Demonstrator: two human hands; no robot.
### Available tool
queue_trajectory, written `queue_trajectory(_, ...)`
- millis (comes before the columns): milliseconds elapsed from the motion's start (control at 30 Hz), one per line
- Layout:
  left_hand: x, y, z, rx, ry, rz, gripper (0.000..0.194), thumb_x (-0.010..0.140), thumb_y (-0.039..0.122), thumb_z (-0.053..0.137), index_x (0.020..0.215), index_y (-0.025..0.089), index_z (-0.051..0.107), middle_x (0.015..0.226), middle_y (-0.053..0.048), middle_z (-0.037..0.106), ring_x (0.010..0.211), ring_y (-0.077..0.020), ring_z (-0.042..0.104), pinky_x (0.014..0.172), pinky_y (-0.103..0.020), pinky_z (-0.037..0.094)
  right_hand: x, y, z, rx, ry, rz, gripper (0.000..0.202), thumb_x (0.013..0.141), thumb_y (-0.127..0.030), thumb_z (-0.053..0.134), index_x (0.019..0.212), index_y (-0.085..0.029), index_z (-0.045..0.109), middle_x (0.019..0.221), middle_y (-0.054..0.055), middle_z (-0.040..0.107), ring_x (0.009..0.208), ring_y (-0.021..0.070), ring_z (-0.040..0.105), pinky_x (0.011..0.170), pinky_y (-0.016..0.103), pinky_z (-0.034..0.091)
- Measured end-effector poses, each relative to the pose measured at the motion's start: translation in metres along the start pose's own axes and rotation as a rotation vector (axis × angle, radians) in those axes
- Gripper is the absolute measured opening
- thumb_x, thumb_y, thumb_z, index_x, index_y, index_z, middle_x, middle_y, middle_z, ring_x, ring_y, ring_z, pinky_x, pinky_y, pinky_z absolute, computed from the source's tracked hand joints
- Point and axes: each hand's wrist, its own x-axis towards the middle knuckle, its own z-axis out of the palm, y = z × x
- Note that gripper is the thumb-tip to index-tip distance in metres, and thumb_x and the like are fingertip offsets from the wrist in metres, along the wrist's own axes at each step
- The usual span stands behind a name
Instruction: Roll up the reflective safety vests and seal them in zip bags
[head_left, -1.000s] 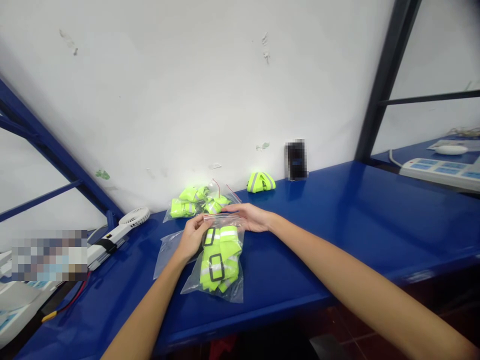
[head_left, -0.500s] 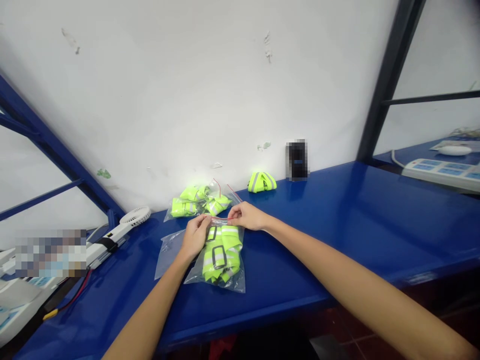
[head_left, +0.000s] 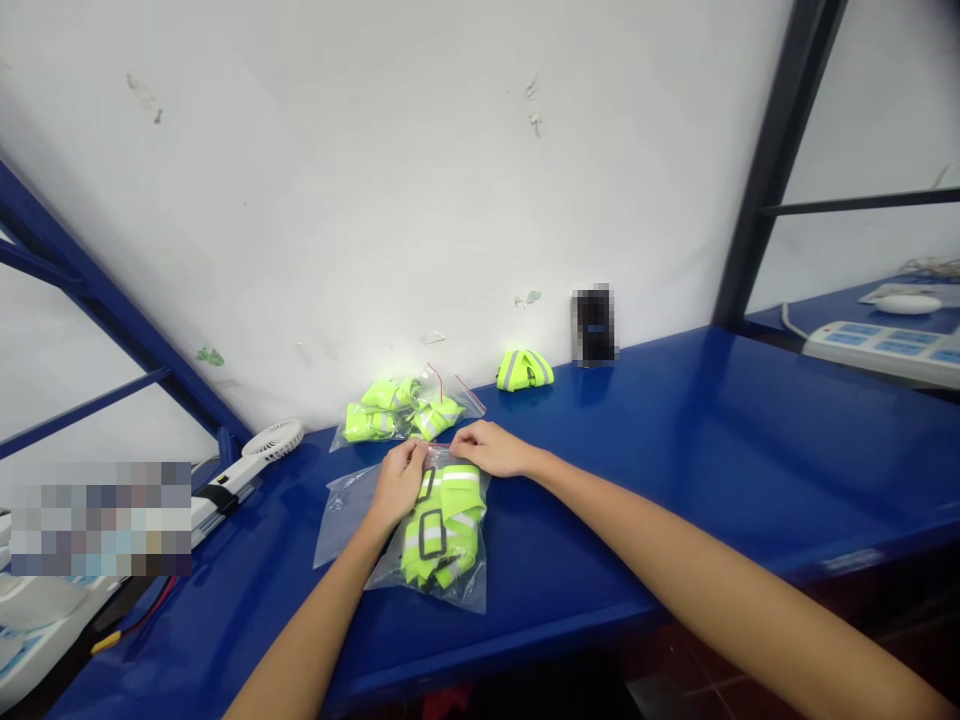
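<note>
A clear zip-lock bag (head_left: 472, 590) lies on the blue table, its red-lined top edge toward the wall. Inside it shows a folded neon yellow reflective strap (head_left: 459, 515) with silver stripes and black buckles. My left hand (head_left: 400, 480) pinches the bag's top edge on the left. On the right, the fingers of my right hand (head_left: 487, 447) are closed on the same edge. Under my left hand and forearm lies another flat clear bag (head_left: 341, 515). Just beyond my hands rest bagged neon yellow straps (head_left: 371, 420).
A loose neon yellow strap bundle (head_left: 525, 370) sits near the wall, left of a blurred dark box (head_left: 595, 327). On the left are a white handheld fan (head_left: 271, 440), a white power strip (head_left: 37, 610) and cables. Blue metal frame bars (head_left: 112, 290) rise there.
My right hand has slid slightly left along the bag's top edge, closer to my left hand. The bag has shifted slightly toward me in the view.
</note>
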Motion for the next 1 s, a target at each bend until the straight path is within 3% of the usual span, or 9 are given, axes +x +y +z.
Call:
queue_trajectory(233, -0.0005, 0.0048, -0.0026, -0.096, -0.067, -0.088, 0.027, 0.079, 0.042, 0.058, 0.066, 0.018, 0.056, 0.06, 0.003, 0.052, 0.059, -0.0146, 0.045, 0.058, -0.025, 0.032, -0.0014, -0.0034, 0.0005, 0.053, 0.0, 0.031, 0.014, 0.083, -0.021, 0.06, 0.082, -0.014, 0.072, 0.074, 0.002, 0.067, 0.068, 0.0131, 0.056, 0.062, 0.022, 0.039)
queue_trajectory(367, -0.0004, 0.0044, -0.004, -0.273, -0.134, -0.195, 0.025, 0.074, 0.041, 0.063, 0.07, 0.017, 0.057, 0.058, 0.005, 0.049, 0.052, -0.0113, 0.04, 0.052, -0.023, 0.029, -0.0029, -0.0031, 0.0018, 0.062, 0.008, 0.027, 0.013, 0.084, -0.022, 0.062, 0.083, -0.013, 0.071, 0.072, 0.002, 0.065, 0.066, 0.0124, 0.054, 0.06, 0.022, 0.038)
queue_trajectory(567, 0.0018, -0.0015, -0.0051, -0.56, -0.087, -0.274, 0.023, 0.066, 0.036, 0.067, 0.07, 0.018, 0.054, 0.061, 0.003, 0.056, 0.055, -0.0121, 0.051, 0.052, -0.022, 0.036, -0.0001, 0.003, 0.0051, 0.108, -0.008, 0.007, 0.012, 0.083, -0.025, 0.066, 0.085, -0.014, 0.071, 0.074, 0.001, 0.066, 0.068, 0.0126, 0.057, 0.062, 0.022, 0.04)
queue_trajectory(1000, -0.0008, 0.0021, -0.0052, -0.531, -0.14, -0.237, 0.027, 0.069, 0.038, 0.069, 0.072, 0.018, 0.051, 0.059, 0.007, 0.05, 0.046, -0.0068, 0.039, 0.046, -0.019, 0.03, -0.004, 0.0005, 0.0025, 0.12, 0.012, 0.021, 0.012, 0.083, -0.024, 0.065, 0.083, -0.014, 0.071, 0.072, 0.001, 0.064, 0.067, 0.0124, 0.054, 0.061, 0.022, 0.039)
